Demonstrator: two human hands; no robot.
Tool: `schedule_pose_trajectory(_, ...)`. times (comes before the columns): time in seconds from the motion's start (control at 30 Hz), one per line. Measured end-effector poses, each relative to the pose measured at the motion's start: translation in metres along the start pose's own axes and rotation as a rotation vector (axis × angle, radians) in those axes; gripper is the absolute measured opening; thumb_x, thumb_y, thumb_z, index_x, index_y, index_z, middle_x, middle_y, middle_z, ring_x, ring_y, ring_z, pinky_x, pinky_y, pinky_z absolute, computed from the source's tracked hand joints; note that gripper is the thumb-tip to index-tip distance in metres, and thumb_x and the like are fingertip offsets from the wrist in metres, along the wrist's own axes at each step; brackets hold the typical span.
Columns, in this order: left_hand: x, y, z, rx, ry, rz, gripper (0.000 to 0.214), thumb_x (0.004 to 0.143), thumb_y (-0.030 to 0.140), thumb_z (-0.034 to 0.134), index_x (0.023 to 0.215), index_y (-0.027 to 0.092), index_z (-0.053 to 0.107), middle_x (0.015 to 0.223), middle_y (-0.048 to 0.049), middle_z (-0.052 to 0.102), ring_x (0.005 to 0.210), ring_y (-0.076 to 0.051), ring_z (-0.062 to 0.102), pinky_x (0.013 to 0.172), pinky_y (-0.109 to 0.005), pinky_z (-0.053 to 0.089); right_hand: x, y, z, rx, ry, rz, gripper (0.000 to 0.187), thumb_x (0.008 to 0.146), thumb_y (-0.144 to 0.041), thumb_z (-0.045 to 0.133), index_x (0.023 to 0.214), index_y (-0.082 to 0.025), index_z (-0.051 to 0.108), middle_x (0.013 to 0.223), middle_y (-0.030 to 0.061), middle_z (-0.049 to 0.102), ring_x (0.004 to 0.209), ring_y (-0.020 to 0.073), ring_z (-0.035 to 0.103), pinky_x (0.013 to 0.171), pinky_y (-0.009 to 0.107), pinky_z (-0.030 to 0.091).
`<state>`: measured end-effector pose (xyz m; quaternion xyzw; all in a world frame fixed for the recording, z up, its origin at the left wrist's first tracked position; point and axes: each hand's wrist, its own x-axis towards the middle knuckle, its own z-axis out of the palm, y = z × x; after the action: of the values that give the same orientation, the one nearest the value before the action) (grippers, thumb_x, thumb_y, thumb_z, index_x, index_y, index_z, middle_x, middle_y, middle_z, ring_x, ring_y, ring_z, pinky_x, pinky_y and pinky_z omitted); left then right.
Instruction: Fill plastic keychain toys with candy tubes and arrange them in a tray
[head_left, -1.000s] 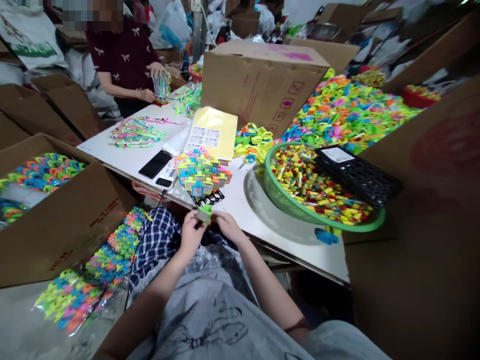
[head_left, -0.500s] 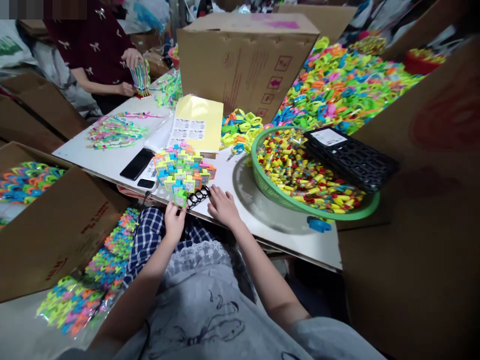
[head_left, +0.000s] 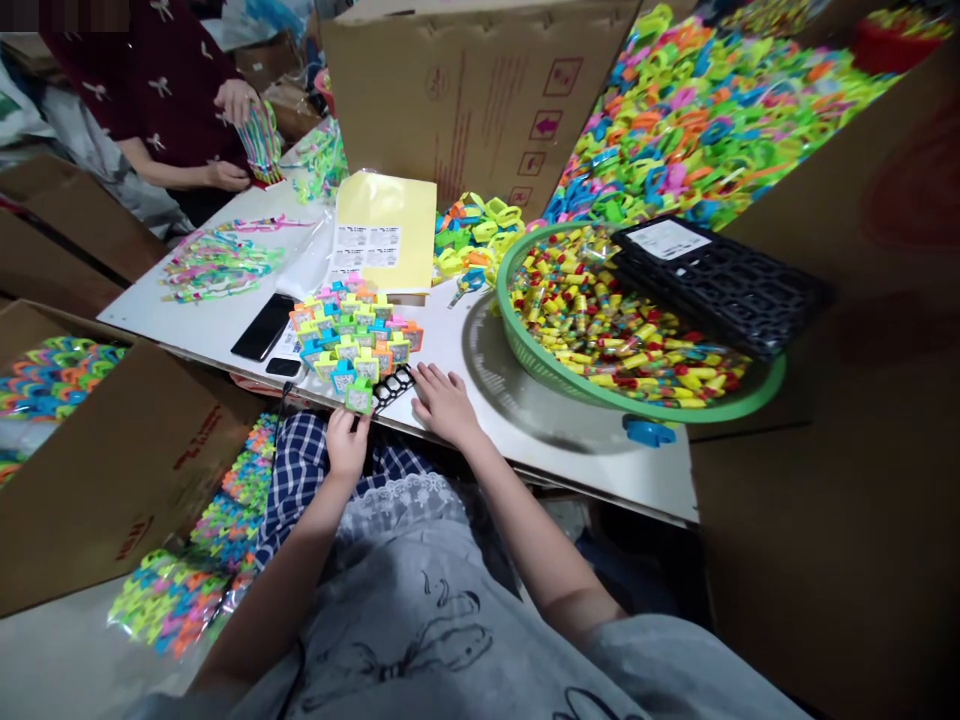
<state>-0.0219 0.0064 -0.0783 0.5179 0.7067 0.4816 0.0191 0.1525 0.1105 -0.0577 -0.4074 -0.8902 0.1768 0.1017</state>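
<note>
A black honeycomb-like plastic tray (head_left: 394, 385) lies at the table's front edge, mostly covered by rows of colourful toy watches (head_left: 360, 335) with square grey faces. At its near corner, my left hand (head_left: 347, 445) pinches the lower edge of a green toy watch (head_left: 359, 396). My right hand (head_left: 448, 405) lies palm down on the table, fingers stretched out, its fingertips at the tray's bare right end. What is under the right palm is hidden.
A green basket (head_left: 517, 330) of small yellow-and-red capsules stands on the right, with stacked black trays (head_left: 720, 280) on it. A cardboard box (head_left: 465, 110) and a heap of colourful watch straps (head_left: 705, 130) lie behind. Two phones (head_left: 264, 326) lie left. A co-worker (head_left: 165, 90) handles striped strands.
The view has shifted slightly, so the basket and the heap appear closer. Both my hands stay at the tray, the left at the green toy watch and the right flat.
</note>
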Motion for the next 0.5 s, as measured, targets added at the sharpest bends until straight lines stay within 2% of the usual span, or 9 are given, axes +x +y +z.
schedule_pose_trajectory(0.2, -0.0015, -0.0031, 0.0021, 0.000, 0.029, -0.020, 0.030, 0.086, 0.045, 0.055, 0.086, 0.018, 0.070, 0.084, -0.0071, 0.070, 0.084, -0.021, 0.064, 0.079, -0.034, 0.050, 0.0011, 0.0000, 0.0021, -0.019, -0.013, 0.002, 0.056, 0.092, -0.031, 0.038, 0.145, -0.016, 0.031, 0.152, 0.0072, 0.029, 0.141, 0.0223, 0.026, 0.113, 0.046, 0.021)
schedule_pose_trajectory(0.37, -0.0010, -0.0057, 0.0043, -0.007, 0.037, -0.027, 0.028, 0.084, 0.043, 0.057, 0.081, 0.019, 0.070, 0.080, -0.0062, 0.070, 0.081, -0.021, 0.065, 0.077, -0.033, 0.051, 0.0013, 0.0001, 0.0031, -0.033, -0.025, -0.005, 0.057, 0.092, -0.032, 0.037, 0.146, -0.013, 0.029, 0.152, 0.0074, 0.027, 0.141, 0.0222, 0.025, 0.115, 0.044, 0.019)
schedule_pose_trajectory(0.5, -0.0027, -0.0083, 0.0069, -0.019, 0.041, -0.023, 0.024, 0.084, 0.041, 0.057, 0.082, 0.020, 0.070, 0.084, -0.0059, 0.070, 0.085, -0.021, 0.065, 0.082, -0.035, 0.050, 0.0016, 0.0008, 0.0041, -0.029, -0.021, -0.018, 0.058, 0.092, -0.032, 0.037, 0.146, -0.013, 0.029, 0.153, 0.0079, 0.025, 0.142, 0.0229, 0.024, 0.115, 0.044, 0.018)
